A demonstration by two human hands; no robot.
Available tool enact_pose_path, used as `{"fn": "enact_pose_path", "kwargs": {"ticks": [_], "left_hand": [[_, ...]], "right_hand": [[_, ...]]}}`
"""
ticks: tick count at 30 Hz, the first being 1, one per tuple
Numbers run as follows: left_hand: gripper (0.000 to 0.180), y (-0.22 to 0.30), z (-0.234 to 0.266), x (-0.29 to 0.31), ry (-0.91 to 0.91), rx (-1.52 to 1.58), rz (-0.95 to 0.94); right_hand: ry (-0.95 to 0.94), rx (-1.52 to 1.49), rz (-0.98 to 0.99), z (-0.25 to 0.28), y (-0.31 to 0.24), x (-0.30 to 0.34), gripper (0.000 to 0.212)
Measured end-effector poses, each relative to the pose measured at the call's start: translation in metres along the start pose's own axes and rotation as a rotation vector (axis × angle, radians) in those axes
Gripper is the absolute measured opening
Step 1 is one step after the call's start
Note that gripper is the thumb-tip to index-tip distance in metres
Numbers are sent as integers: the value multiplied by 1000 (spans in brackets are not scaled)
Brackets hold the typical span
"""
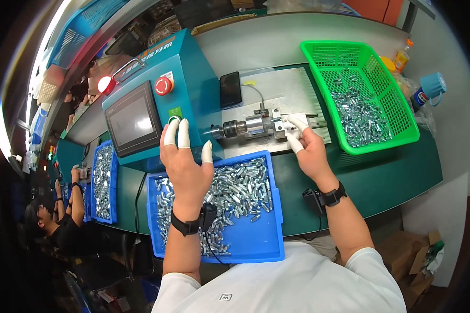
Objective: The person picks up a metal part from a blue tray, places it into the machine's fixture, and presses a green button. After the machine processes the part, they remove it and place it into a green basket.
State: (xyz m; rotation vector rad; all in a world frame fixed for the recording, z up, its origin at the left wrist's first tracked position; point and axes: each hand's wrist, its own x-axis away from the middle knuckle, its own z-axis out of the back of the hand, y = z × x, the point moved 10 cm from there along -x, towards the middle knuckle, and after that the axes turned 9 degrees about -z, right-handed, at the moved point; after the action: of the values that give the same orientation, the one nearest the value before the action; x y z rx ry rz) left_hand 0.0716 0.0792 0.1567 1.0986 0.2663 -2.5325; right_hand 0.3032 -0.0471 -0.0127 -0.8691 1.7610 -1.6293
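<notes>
Two fingers of the left hand [185, 169] are resting side by side at a green button [174, 118], with the thumb standing well apart. Over on the right hand [315, 156], the index finger and thumb are touching the end of a metal clamp [278, 127], a gap showing between them; whether they're squeezing, I can't tell. White finger covers [184, 134] are wrapping the tips on both hands! The clamp is sitting on a metal plate [292, 86], lining up with a drill chuck [230, 129], and a black phone [230, 89] is lying just behind. The blue-green machine [196, 68] is carrying a dark screen [133, 119] and a red knob [164, 85]. Below the left hand, a blue tray [256, 244] is holding shiny metal pieces [240, 190]; on the right, a green basket [410, 136] is holding more.
</notes>
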Motion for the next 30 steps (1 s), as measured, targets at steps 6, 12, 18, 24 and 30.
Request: {"fn": "enact_pose_path", "kwargs": {"ticks": [6,12,18,24,30], "left_hand": [[62,-14,-4,6,55,99,70],[59,-18,0,20,154,221,74],[59,-21,0,21,138,234,71],[61,-18,-4,20,86,194,61],[64,-13,-3,13,44,126,75]], "right_hand": [[93,797,433,-26,-73,13,52],[-69,1127,426,-48,-76,-3,51],[-143,1263,433,-54,-80,-12,48],[108,978,611,-26,-108,-9,39],[212,686,391,6,-89,-16,27]]}}
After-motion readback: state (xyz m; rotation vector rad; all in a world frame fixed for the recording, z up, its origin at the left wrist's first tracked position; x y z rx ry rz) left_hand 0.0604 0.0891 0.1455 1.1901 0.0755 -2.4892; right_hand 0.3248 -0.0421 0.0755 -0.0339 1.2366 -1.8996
